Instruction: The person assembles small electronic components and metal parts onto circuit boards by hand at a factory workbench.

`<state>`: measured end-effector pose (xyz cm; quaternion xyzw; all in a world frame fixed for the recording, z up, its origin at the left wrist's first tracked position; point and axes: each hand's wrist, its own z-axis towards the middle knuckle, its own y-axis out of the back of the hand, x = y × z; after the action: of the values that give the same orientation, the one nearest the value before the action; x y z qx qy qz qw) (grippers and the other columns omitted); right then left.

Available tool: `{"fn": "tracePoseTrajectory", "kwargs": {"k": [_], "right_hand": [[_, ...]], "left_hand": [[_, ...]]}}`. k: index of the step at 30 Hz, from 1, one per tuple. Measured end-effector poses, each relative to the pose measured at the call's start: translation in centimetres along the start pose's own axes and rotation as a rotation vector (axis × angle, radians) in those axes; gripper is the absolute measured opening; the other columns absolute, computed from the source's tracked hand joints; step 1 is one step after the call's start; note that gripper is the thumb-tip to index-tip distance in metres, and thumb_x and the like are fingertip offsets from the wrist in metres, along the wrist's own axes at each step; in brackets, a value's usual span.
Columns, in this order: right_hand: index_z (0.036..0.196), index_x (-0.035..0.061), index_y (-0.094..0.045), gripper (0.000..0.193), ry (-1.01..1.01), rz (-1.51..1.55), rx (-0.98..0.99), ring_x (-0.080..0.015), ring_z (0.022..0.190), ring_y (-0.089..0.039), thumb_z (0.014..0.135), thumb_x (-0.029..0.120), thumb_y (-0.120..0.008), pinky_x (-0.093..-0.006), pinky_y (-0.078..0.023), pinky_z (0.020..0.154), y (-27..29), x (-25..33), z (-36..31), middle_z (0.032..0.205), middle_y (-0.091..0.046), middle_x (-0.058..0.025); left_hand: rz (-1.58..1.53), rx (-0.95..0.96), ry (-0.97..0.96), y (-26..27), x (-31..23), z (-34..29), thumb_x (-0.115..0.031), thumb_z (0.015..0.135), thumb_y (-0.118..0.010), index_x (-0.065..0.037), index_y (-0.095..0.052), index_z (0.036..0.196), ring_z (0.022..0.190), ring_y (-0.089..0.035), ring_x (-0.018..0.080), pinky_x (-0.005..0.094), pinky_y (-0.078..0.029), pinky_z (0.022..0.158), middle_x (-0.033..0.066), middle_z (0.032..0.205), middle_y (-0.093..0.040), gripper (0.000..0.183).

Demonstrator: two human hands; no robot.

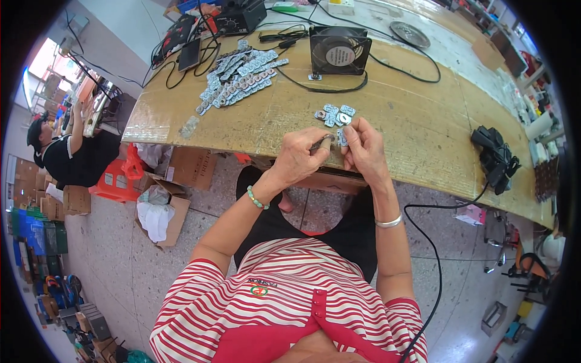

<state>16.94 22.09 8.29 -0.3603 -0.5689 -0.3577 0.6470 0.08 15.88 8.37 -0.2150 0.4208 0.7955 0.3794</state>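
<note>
My left hand [301,158] is closed, thumb and forefinger pinched on a small dark piece [319,144] whose kind I cannot make out. Beside it, my right hand [367,151] pinches a small pale blue-and-white patterned piece [342,138] at the table's front edge. Just beyond my fingers lies a little heap of similar patterned pieces [331,112], some with round centres. Farther left, a larger pile of patterned strips [245,78] with ring-shaped parts along them spreads over the table.
A black fan [340,52] stands at the back of the cardboard-covered table [417,130], its cable curling in front. A black control box [239,18] sits back left. Bundled black cables [496,154] lie right. Another person [69,145] works far left. Open cartons [162,215] stand below.
</note>
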Motion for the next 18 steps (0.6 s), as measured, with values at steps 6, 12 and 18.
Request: {"fn": "tracePoseTrajectory", "kwargs": {"k": [6,12,18], "right_hand": [[0.091,0.0008,-0.054,0.016,0.007,-0.062,-0.01,-0.0074,0.042,-0.051,0.099,0.015,-0.055,-0.023,-0.041,0.037,-0.1,-0.1,0.1,0.062,-0.057,-0.0034],[0.09,0.0008,-0.055,0.018,-0.013,0.019,-0.057,-0.0074,0.042,-0.051,0.098,0.016,-0.057,-0.0225,-0.041,0.037,-0.4,-0.3,0.3,0.061,-0.057,-0.0034],[0.09,0.0039,-0.052,0.017,-0.033,-0.023,-0.024,-0.0038,0.041,-0.043,0.101,0.016,-0.054,-0.0196,-0.037,0.035,-0.8,0.4,0.1,0.063,-0.056,-0.0011]], "left_hand": [[0.066,0.04,-0.097,0.1,0.2,0.0,-0.004,0.075,-0.065,-0.002,-0.069,0.096,0.063,-0.064,0.028,0.0344,-0.05,0.056,0.013,0.081,-0.066,0.021],[-0.039,0.025,-0.054,-0.1,0.6,0.2,-0.007,0.079,-0.066,-0.001,-0.069,0.097,0.057,-0.06,0.0192,0.032,-0.047,0.054,0.0089,0.075,-0.065,0.019],[-0.574,0.156,0.552,1.2,-0.5,1.8,-0.02,0.089,-0.071,-0.001,-0.071,0.094,0.061,-0.048,0.0004,0.0187,-0.036,0.051,-0.0059,0.069,-0.058,0.019]]}}
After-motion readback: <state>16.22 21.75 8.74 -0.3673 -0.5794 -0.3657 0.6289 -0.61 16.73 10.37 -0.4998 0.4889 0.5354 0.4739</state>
